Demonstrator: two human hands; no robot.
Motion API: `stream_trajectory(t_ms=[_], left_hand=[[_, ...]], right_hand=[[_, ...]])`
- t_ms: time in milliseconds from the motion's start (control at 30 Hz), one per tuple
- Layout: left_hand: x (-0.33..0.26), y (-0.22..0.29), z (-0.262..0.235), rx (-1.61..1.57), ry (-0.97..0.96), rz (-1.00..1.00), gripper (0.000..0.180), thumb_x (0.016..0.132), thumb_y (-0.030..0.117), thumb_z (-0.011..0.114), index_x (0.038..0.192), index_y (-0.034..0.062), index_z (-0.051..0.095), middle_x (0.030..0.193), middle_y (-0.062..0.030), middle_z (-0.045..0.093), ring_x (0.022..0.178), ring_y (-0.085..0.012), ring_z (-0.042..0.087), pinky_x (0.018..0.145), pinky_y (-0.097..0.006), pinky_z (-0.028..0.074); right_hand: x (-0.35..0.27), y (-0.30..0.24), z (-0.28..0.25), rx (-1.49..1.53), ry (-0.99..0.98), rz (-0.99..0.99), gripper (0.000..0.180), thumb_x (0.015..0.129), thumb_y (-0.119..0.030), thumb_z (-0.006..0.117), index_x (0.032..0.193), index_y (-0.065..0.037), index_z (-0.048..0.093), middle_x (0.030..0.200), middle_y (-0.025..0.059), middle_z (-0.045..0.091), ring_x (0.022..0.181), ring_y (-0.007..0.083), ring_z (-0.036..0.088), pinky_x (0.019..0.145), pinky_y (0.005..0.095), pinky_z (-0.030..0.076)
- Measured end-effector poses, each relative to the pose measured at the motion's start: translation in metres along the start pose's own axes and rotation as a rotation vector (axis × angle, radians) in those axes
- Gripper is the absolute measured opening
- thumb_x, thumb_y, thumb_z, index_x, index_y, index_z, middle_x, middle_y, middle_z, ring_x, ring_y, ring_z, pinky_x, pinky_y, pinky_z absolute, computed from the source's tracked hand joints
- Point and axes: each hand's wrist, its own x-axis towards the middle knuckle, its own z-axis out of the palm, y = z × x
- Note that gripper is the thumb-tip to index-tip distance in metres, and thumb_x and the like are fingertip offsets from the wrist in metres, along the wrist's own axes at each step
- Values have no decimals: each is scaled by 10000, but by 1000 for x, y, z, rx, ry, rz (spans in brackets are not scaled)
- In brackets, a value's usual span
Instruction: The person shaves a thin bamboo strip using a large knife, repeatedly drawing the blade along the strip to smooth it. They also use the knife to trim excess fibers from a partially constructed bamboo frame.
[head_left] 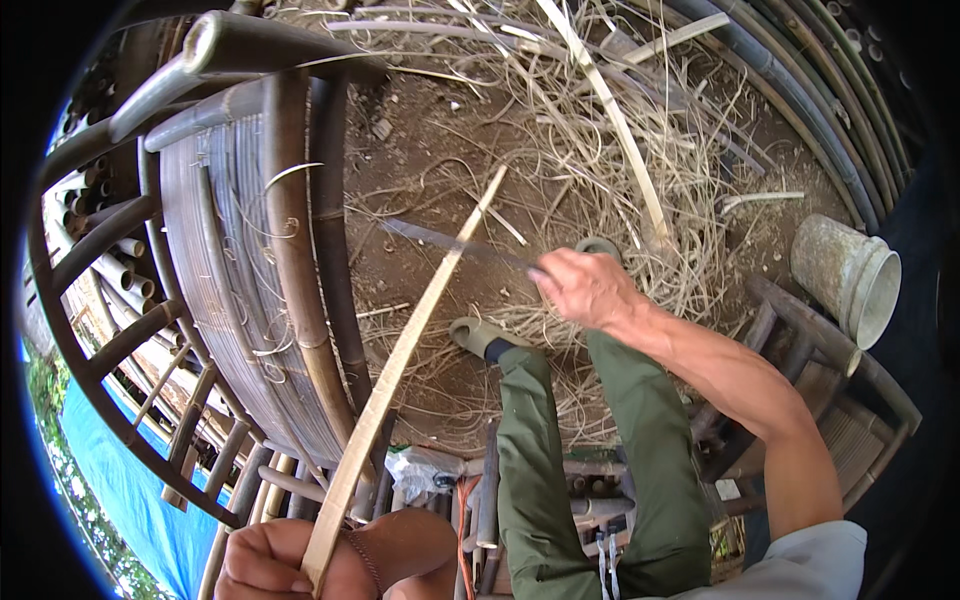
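Centrally, a long, pale, flat strip of split bamboo (400, 350) runs aslant, from the bottom edge, lower left, up toward mid-floor, tapering to a narrow far tip. Left hand (265, 560) is curled closed on its near end; a thin beaded band (362, 557) rings that wrist. Right hand (590, 290) is clenched on a knife with a slim, dark metal blade (420, 234), its handle hidden by the fist. Blade crosses the strip near the far tip; whether its edge touches, cannot tell.

Ground is brown packed earth (420, 150), with a tangled heap of curling, straw-coloured shavings (690, 200), fibrous and ribbon-thin. To the left, a bamboo bench (225, 270): dark, glossy slats, thick round rails with ringed nodes. Upper right, long greenish-grey bamboo poles (770, 85), bowed by the lens. Below them, a stained, whitish cylindrical bucket (815, 255) lies tipped, mouth facing right. Lower centre, a crumpled translucent plastic bag (420, 470) sits beside the green cloth trousers (535, 430). Far left, a smooth blue sheet (150, 480).
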Motion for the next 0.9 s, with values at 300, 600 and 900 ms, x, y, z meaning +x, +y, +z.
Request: stream_trajectory(t_ms=[300, 600, 900], left_hand=[[0, -10, -7, 29, 3, -22, 546, 998, 561, 348, 623, 166, 311, 629, 35, 301, 502, -112, 287, 466, -251, 229], [1, -2, -23, 45, 9, -18, 533, 1004, 534, 341, 636, 150, 309, 658, 14, 311, 503, -119, 287, 463, -257, 219], [21, 10, -62, 52, 138, -80, 499, 896, 422, 575, 564, 153, 318, 646, 6, 361, 552, -101, 330, 493, -258, 227]], right_hand=[[21, 25, 19, -25, -123, 267, 302, 1008, -183, 439, 870, 38, 592, 688, 139, 577, 482, 164, 543, 330, 291, 430], [24, -58, -9, 150, 267, -226, 208, 902, -187, 647, 959, 11, 619, 707, 103, 608, 560, 216, 621, 438, 320, 530], [8, 11, 7, 162, 56, 460, 263, 961, -179, 487, 920, 24, 649, 815, 129, 703, 562, 204, 635, 513, 313, 520]])
